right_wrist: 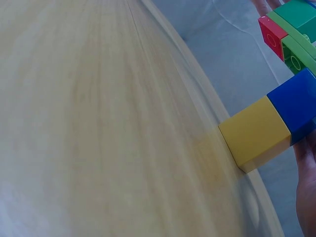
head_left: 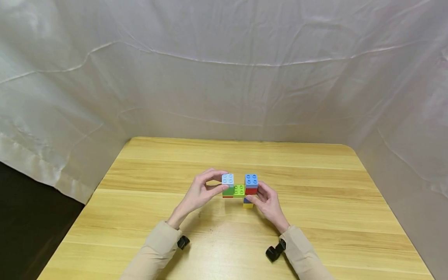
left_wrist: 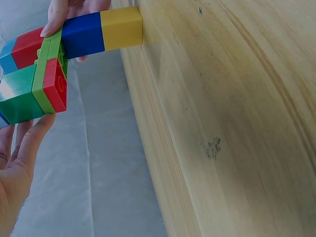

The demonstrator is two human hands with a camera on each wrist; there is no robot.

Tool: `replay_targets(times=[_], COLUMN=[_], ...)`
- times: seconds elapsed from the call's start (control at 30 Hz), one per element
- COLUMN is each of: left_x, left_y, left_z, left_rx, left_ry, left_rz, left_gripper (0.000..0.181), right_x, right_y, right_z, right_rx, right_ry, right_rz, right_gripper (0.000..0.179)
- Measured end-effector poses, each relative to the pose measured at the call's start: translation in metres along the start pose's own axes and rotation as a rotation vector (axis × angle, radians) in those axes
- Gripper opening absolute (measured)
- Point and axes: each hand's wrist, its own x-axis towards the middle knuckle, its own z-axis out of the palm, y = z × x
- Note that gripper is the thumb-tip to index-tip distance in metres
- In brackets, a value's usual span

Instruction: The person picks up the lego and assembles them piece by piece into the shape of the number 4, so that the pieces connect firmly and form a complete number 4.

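Both hands hold one structure of joined toy building bricks. At its base a yellow brick [right_wrist: 256, 133] stands on the table under a dark blue brick [left_wrist: 83, 35]. A flat lime green brick [head_left: 239, 190] reaches left from their top. On its right end sit a red brick [head_left: 251, 191] and a blue brick [head_left: 251, 180]; on its left end, a green brick [left_wrist: 20, 95] and a light blue brick [head_left: 228, 179]. A thin red brick [left_wrist: 55, 85] is under that left end. My left hand [head_left: 200, 191] pinches the left stack; my right hand [head_left: 269, 203] grips the right side near the red brick.
The wooden table [head_left: 157, 175] has rounded far corners and a small dark smudge. A pale curtain [head_left: 224, 89] hangs behind it and at both sides. Black wrist devices [head_left: 274, 251] sit at both sleeve cuffs.
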Motion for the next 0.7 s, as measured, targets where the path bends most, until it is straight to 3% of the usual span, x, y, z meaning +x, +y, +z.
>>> replay_targets(times=[0.7], left_x=[-0.0004], left_y=[-0.0021], left_z=[-0.0007], left_rx=[0.001], left_ry=[-0.002], left_rz=[0.021], left_gripper=[0.036], right_x=[0.0001], right_y=[0.0001], right_z=[0.0], right_rx=[0.0], right_ry=[-0.002], right_rz=[-0.009], right_gripper=[0.046])
